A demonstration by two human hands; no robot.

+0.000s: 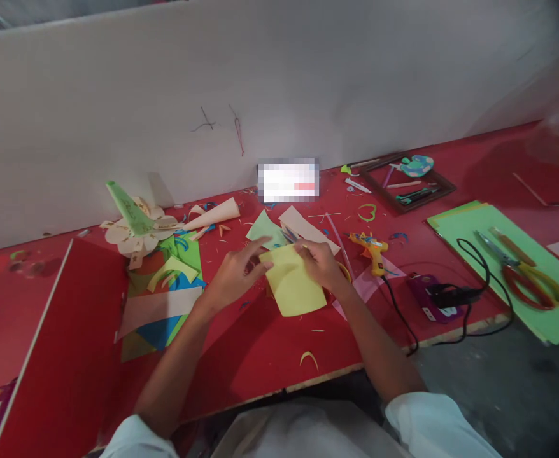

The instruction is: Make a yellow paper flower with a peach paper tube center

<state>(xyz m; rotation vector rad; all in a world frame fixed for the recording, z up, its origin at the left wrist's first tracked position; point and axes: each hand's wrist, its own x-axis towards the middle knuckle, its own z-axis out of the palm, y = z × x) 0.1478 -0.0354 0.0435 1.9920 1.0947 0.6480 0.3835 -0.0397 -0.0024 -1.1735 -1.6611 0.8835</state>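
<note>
A small yellow paper sheet (296, 286) with a curved lower edge is held up over the red table (260, 375). My right hand (322, 264) pinches its upper right part. At its upper left corner is my left hand (241, 270), fingers apart and the fingertips near or touching the edge; whether they grip it is unclear. Just behind the sheet lie scissors (289, 234), partly hidden, beside a pale green paper piece (264, 230) and a pale pink strip (308, 230).
Left: a green paper cone (129, 210) on petal shapes, coloured papers, a red divider (64, 356). Right: a yellow glue gun (376, 254), purple socket box (427, 299) with black cable, brown frame (406, 203), and large scissors (528, 280) on green sheets. Phone-like blurred screen (288, 181) at the wall.
</note>
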